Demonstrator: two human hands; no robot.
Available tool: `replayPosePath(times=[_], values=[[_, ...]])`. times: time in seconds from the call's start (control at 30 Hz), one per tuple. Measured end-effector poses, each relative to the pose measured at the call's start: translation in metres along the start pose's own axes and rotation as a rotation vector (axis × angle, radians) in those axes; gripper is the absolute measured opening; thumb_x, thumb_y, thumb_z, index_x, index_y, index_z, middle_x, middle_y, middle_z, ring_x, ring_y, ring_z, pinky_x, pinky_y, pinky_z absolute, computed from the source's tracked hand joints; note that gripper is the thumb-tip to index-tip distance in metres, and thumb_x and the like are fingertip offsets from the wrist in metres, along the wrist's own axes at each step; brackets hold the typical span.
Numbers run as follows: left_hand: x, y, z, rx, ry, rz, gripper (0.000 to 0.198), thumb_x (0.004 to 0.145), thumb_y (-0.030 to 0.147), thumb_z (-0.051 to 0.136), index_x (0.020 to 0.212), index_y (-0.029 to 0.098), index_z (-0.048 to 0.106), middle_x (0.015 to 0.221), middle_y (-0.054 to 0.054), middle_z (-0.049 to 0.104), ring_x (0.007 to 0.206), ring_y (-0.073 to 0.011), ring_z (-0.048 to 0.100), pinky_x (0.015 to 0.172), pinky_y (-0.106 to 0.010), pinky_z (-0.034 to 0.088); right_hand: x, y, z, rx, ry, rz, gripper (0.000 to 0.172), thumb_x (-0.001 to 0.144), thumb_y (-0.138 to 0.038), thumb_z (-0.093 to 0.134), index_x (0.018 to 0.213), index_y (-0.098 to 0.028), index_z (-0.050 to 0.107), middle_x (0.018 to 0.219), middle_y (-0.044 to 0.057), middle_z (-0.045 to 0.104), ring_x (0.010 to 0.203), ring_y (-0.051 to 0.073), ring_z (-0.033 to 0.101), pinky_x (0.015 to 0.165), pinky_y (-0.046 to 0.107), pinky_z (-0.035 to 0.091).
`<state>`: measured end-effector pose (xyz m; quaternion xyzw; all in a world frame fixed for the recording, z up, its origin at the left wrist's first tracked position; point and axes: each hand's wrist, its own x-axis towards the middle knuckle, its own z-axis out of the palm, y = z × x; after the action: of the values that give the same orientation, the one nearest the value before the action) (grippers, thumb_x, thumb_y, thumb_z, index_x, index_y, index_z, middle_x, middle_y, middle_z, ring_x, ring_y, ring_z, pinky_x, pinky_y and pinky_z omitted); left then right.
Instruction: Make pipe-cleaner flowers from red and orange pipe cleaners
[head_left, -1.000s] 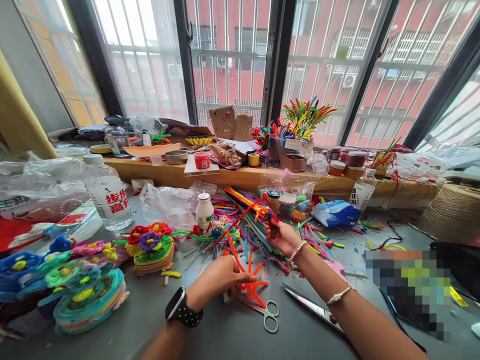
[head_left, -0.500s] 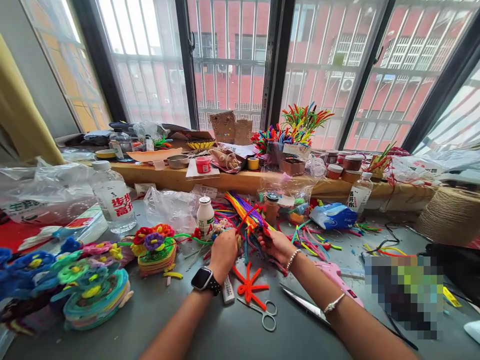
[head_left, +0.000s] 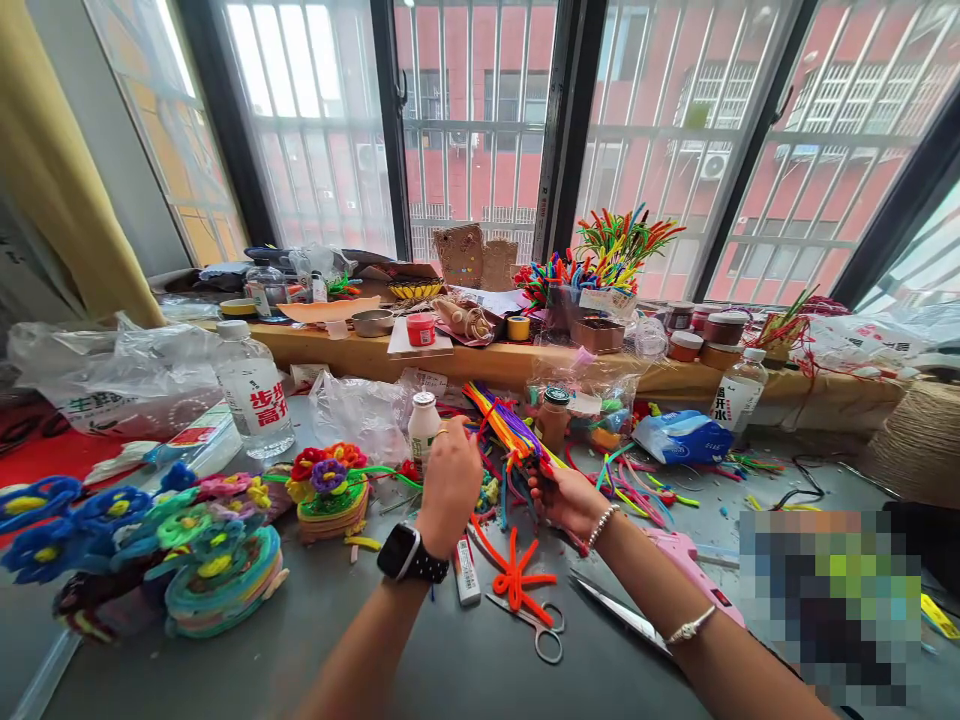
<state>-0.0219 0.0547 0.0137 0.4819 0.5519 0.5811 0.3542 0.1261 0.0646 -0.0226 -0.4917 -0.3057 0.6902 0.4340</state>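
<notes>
My right hand (head_left: 561, 495) is closed around the lower end of a bundle of pipe cleaners (head_left: 504, 425), in purple, orange and yellow, which slants up to the left. A red pipe cleaner (head_left: 489, 411) crosses the bundle near my left hand. My left hand (head_left: 452, 475) is raised with curled fingers, partly covering a white bottle (head_left: 424, 420); what its fingertips hold is hidden. Below the hands, an orange pipe-cleaner shape (head_left: 516, 577) with several arms lies on the table, touching small scissors (head_left: 536, 625). A narrow white box (head_left: 466, 575) lies beside them.
Pipe-cleaner flower pieces (head_left: 221, 575) stand at left, near a large water bottle (head_left: 255, 390). Large scissors (head_left: 619, 610) and a pink glue gun (head_left: 694, 572) lie by my right forearm. Behind are a brown jar (head_left: 553, 425), a blue packet (head_left: 684, 437) and a cluttered wooden ledge (head_left: 487, 358).
My left hand has lifted up from beside the bundle, a little away from my right hand. My right hand keeps its hold. The whole view has shifted slightly.
</notes>
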Motion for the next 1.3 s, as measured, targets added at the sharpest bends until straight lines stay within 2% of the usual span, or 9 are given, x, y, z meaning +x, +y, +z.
replayPosePath(times=[0.07, 0.2, 0.33, 0.43, 0.57, 0.67, 0.9, 1.07, 1.3], values=[[0.009, -0.005, 0.013, -0.049, -0.076, -0.107, 0.013, 0.072, 0.016, 0.050, 0.084, 0.013, 0.052, 0.089, -0.012, 0.059, 0.084, -0.0221, 0.057, 0.068, -0.031, 0.044, -0.004, 0.000, 0.002, -0.049, -0.011, -0.019, 0.028, 0.082, -0.021, 0.039, 0.058, -0.014, 0.051, 0.048, -0.001, 0.051, 0.038, 0.006, 0.046, 0.042, 0.017, 0.038], [0.026, -0.027, 0.033, -0.191, -0.234, -0.285, 0.018, 0.074, 0.023, 0.048, 0.064, 0.011, 0.054, 0.060, -0.007, 0.061, 0.052, -0.0132, 0.057, 0.052, -0.024, 0.046, -0.009, -0.001, 0.002, -0.245, 0.001, -0.101, 0.023, 0.079, -0.022, 0.042, 0.060, -0.015, 0.052, 0.051, 0.000, 0.052, 0.040, 0.007, 0.048, 0.046, 0.020, 0.040], [0.031, -0.043, 0.036, -0.317, -0.274, -0.348, 0.012, 0.071, 0.015, 0.053, 0.060, 0.011, 0.056, 0.056, -0.005, 0.061, 0.051, -0.0102, 0.058, 0.055, -0.021, 0.046, -0.013, -0.017, -0.012, -0.578, 0.093, -0.235, 0.019, 0.073, -0.018, 0.048, 0.056, -0.014, 0.054, 0.054, 0.004, 0.056, 0.049, 0.013, 0.053, 0.053, 0.027, 0.042], [0.030, -0.048, 0.036, -0.377, -0.283, -0.369, 0.007, 0.066, 0.010, 0.058, 0.059, 0.010, 0.057, 0.058, -0.005, 0.062, 0.055, -0.0108, 0.059, 0.060, -0.022, 0.047, -0.014, -0.034, -0.019, -0.823, 0.235, -0.450, 0.008, 0.071, -0.015, 0.049, 0.067, -0.015, 0.055, 0.077, 0.007, 0.059, 0.076, 0.018, 0.054, 0.072, 0.030, 0.038], [0.030, -0.053, 0.038, -0.412, -0.276, -0.385, 0.008, 0.062, 0.004, 0.060, 0.057, 0.010, 0.056, 0.058, -0.004, 0.061, 0.054, -0.0102, 0.059, 0.060, -0.022, 0.048, -0.007, -0.039, -0.007, -1.100, 0.269, -0.616, 0.021, 0.073, -0.028, 0.050, 0.089, -0.014, 0.055, 0.093, 0.010, 0.057, 0.088, 0.020, 0.050, 0.079, 0.030, 0.034], [0.030, -0.055, 0.039, -0.413, -0.263, -0.392, 0.013, 0.061, 0.001, 0.059, 0.053, 0.010, 0.054, 0.053, -0.002, 0.059, 0.050, -0.0091, 0.057, 0.058, -0.021, 0.048, 0.007, -0.032, 0.007, -1.277, 0.262, -0.625, 0.033, 0.065, -0.029, 0.059, 0.093, -0.011, 0.054, 0.096, 0.013, 0.057, 0.092, 0.023, 0.050, 0.079, 0.031, 0.035], [0.031, -0.058, 0.039, -0.405, -0.250, -0.386, 0.011, 0.063, 0.002, 0.055, 0.057, 0.011, 0.054, 0.053, -0.001, 0.059, 0.046, -0.0076, 0.056, 0.052, -0.019, 0.048, 0.019, -0.029, 0.019, -1.540, 0.359, -0.588, 0.029, 0.065, -0.018, 0.055, 0.093, -0.012, 0.054, 0.092, 0.013, 0.058, 0.087, 0.024, 0.053, 0.072, 0.033, 0.038], [0.033, -0.059, 0.040, -0.407, -0.266, -0.392, 0.012, 0.066, 0.007, 0.052, 0.056, 0.012, 0.053, 0.050, -0.001, 0.059, 0.045, -0.0084, 0.056, 0.049, -0.019, 0.047, 0.019, -0.029, 0.022, -1.622, 0.373, -0.619, 0.022, 0.068, -0.021, 0.052, 0.087, -0.013, 0.058, 0.092, 0.013, 0.057, 0.086, 0.025, 0.052, 0.070, 0.032, 0.039], [0.037, -0.067, 0.040, -0.405, -0.304, -0.383, 0.011, 0.061, 0.006, 0.058, 0.052, 0.011, 0.054, 0.050, -0.001, 0.059, 0.045, -0.0082, 0.056, 0.052, -0.019, 0.048, 0.030, -0.035, 0.015, -1.624, 0.267, -0.575, 0.013, 0.069, -0.022, 0.054, 0.071, -0.012, 0.062, 0.087, 0.012, 0.060, 0.083, 0.023, 0.055, 0.070, 0.030, 0.040]])
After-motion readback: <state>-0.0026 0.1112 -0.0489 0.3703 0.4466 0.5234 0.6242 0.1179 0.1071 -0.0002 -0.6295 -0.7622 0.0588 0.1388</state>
